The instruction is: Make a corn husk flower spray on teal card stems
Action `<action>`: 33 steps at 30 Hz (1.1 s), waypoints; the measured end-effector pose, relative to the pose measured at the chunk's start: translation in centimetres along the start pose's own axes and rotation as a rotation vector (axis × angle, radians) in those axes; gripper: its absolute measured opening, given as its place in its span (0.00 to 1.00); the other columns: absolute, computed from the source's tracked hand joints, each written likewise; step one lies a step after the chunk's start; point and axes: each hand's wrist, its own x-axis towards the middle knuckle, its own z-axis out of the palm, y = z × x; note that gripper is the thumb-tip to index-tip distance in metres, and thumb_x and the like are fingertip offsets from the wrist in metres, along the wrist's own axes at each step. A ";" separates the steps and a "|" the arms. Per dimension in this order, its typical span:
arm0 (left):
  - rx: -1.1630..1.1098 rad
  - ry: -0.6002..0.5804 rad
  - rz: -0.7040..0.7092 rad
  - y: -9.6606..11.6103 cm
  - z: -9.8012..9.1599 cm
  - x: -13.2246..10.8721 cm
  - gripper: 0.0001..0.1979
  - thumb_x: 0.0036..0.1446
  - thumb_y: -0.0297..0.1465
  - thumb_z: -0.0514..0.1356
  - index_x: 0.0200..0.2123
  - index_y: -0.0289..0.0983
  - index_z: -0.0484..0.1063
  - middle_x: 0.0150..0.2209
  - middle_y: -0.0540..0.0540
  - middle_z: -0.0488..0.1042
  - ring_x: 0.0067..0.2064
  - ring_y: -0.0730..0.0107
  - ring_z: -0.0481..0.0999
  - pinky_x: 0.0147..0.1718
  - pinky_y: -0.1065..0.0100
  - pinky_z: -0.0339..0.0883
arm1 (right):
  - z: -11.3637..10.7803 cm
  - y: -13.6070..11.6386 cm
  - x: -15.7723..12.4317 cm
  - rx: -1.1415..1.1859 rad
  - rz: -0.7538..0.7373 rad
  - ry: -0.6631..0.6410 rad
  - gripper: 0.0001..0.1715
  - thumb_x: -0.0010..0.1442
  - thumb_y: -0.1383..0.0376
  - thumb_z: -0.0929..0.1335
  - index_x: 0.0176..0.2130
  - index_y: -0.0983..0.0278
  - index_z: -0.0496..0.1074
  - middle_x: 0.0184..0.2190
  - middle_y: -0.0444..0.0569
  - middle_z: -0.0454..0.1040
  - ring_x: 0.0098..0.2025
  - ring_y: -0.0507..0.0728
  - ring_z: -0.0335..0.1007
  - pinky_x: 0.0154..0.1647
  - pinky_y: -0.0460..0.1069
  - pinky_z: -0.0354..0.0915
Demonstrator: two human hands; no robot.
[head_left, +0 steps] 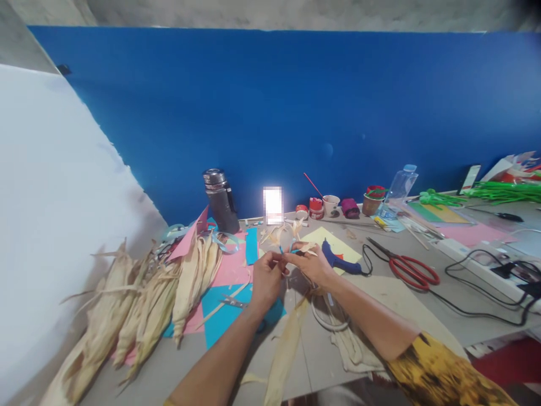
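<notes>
My left hand [269,276] and my right hand [311,264] meet over the middle of the table, fingers closed in a pinch. Between them is a small corn husk flower [276,235] with a bit of blue at its stem. A second pale husk bloom [297,228] rises just beside it, over my right fingers. How the stems are split between the hands is partly hidden by the fingers. Below my wrists lies a long loose corn husk strip [287,349]. A blue glue gun [340,259] rests on yellow paper [315,235] right of my right hand.
Bundles of dried corn husks [146,307] cover the left side. A dark flask [221,200] stands behind, near a bright blurred screen [273,204]. Red-handled scissors [412,272], a corded power strip [477,270] and a plastic bottle [399,189] are at right. Small scissors [234,303] lie on blue paper [215,316].
</notes>
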 end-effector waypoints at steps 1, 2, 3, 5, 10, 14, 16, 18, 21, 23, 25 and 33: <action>-0.005 0.006 -0.003 -0.1 0.0 0.0 0.12 0.49 0.39 0.64 0.28 0.35 0.71 0.18 0.50 0.73 0.20 0.72 0.71 0.21 0.72 0.63 | 0.0 0.0 -0.1 0.027 0.029 -0.002 0.13 0.47 0.59 0.74 0.25 0.66 0.72 0.21 0.43 0.69 0.24 0.51 0.63 0.27 0.47 0.60; -0.013 0.006 -0.003 -0.1 0.0 0.0 0.12 0.49 0.39 0.64 0.28 0.35 0.71 0.18 0.49 0.74 0.20 0.71 0.72 0.21 0.72 0.63 | 0.1 -0.1 -0.2 0.046 0.060 -0.001 0.13 0.47 0.59 0.74 0.26 0.66 0.72 0.20 0.42 0.69 0.24 0.51 0.63 0.26 0.47 0.60; -0.025 0.005 -0.003 -0.1 0.0 0.0 0.13 0.49 0.40 0.65 0.28 0.35 0.71 0.18 0.49 0.74 0.20 0.71 0.72 0.22 0.72 0.64 | 0.1 -0.2 -0.3 0.058 0.090 0.002 0.14 0.46 0.58 0.75 0.26 0.66 0.72 0.20 0.42 0.68 0.24 0.51 0.63 0.25 0.47 0.60; -0.051 0.005 -0.003 -0.1 0.0 0.0 0.13 0.48 0.40 0.65 0.28 0.35 0.71 0.19 0.48 0.75 0.21 0.70 0.73 0.23 0.71 0.65 | 0.3 -0.5 -0.5 0.081 0.131 0.024 0.16 0.44 0.58 0.75 0.26 0.66 0.71 0.19 0.42 0.68 0.22 0.51 0.63 0.24 0.47 0.60; 0.007 0.027 0.003 0.2 0.0 0.1 0.09 0.48 0.35 0.64 0.26 0.35 0.72 0.19 0.49 0.75 0.21 0.72 0.72 0.23 0.72 0.64 | 0.5 -1.6 -0.8 0.118 0.195 0.061 0.18 0.42 0.58 0.76 0.30 0.65 0.70 0.19 0.42 0.70 0.22 0.51 0.64 0.24 0.47 0.60; 0.043 0.037 0.002 0.4 -0.2 0.1 0.09 0.49 0.35 0.64 0.26 0.35 0.72 0.18 0.50 0.74 0.20 0.74 0.70 0.23 0.73 0.63 | 0.5 -1.7 -0.7 0.085 0.203 0.079 0.17 0.41 0.60 0.76 0.29 0.65 0.70 0.21 0.42 0.72 0.22 0.50 0.63 0.24 0.46 0.60; 0.043 0.044 0.001 0.3 -0.2 0.0 0.09 0.48 0.36 0.64 0.26 0.35 0.73 0.18 0.50 0.74 0.20 0.74 0.69 0.22 0.73 0.62 | 0.4 -1.4 -0.6 0.091 0.193 0.055 0.15 0.42 0.60 0.75 0.28 0.65 0.70 0.21 0.42 0.71 0.23 0.51 0.65 0.25 0.47 0.61; 0.041 0.050 -0.008 0.4 -0.2 -0.1 0.09 0.48 0.35 0.64 0.27 0.35 0.73 0.18 0.50 0.74 0.20 0.74 0.70 0.21 0.73 0.62 | 0.4 -1.1 -0.5 0.054 0.163 0.039 0.13 0.44 0.60 0.74 0.27 0.65 0.70 0.20 0.42 0.70 0.24 0.52 0.65 0.26 0.47 0.61; 0.031 0.035 -0.021 0.5 0.0 -0.3 0.07 0.47 0.33 0.63 0.26 0.35 0.73 0.18 0.50 0.74 0.20 0.74 0.70 0.20 0.73 0.62 | 0.2 -0.9 -0.5 -0.071 0.131 0.024 0.10 0.46 0.61 0.72 0.26 0.65 0.71 0.20 0.42 0.70 0.24 0.51 0.64 0.26 0.46 0.60; 0.008 0.009 -0.027 0.7 0.1 -0.3 0.06 0.46 0.32 0.63 0.25 0.35 0.72 0.19 0.50 0.73 0.20 0.73 0.71 0.21 0.73 0.63 | 0.1 -1.0 -0.4 -0.133 0.120 0.011 0.09 0.46 0.61 0.71 0.26 0.65 0.71 0.19 0.41 0.69 0.24 0.51 0.63 0.26 0.46 0.59; -0.051 -0.030 -0.050 1.0 -0.1 -0.1 0.06 0.44 0.31 0.64 0.25 0.35 0.71 0.20 0.50 0.73 0.22 0.72 0.72 0.22 0.72 0.65 | 0.0 -1.1 -0.3 -0.171 0.099 0.017 0.08 0.47 0.61 0.70 0.25 0.65 0.71 0.19 0.41 0.68 0.24 0.51 0.62 0.26 0.46 0.58; -0.471 -0.444 -0.493 1.2 -2.5 1.5 0.09 0.48 0.31 0.65 0.31 0.31 0.73 0.31 0.38 0.77 0.31 0.64 0.78 0.28 0.66 0.72 | -0.8 -1.6 -0.2 -0.288 0.063 -0.084 0.07 0.49 0.62 0.69 0.27 0.64 0.74 0.22 0.43 0.73 0.28 0.53 0.67 0.32 0.47 0.62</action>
